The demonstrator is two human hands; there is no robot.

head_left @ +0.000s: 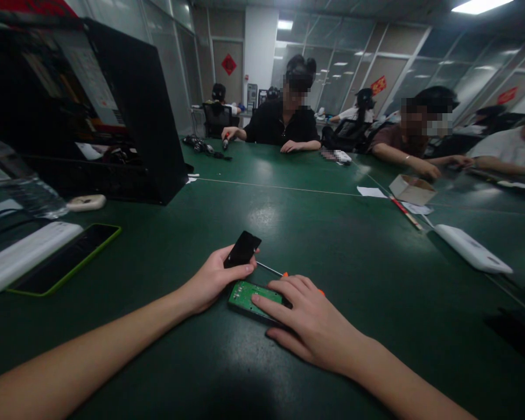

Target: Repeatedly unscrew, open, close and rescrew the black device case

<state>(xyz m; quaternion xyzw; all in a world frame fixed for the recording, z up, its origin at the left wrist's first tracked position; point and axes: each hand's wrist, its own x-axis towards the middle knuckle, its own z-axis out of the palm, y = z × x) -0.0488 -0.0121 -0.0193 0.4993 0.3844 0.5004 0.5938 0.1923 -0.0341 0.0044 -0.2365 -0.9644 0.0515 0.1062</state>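
Observation:
A flat black piece (244, 249) is pinched between the thumb and fingers of my left hand (221, 274), just above the table. My right hand (308, 321) lies over a green circuit board (245, 296) in a dark casing, with its fingers spread and one fingertip on the board. Fingers and palm cover the board's right end. Behind the board lies a screwdriver (270, 269) with a metal shaft and orange parts on its handle, mostly hidden by my right hand.
On the green table (262, 216), a large black case (140, 116), a bottle (21, 181) and a green-edged phone (70, 256) stand or lie left. At right are a small box (411, 189) and a white device (472, 248). People sit across the table.

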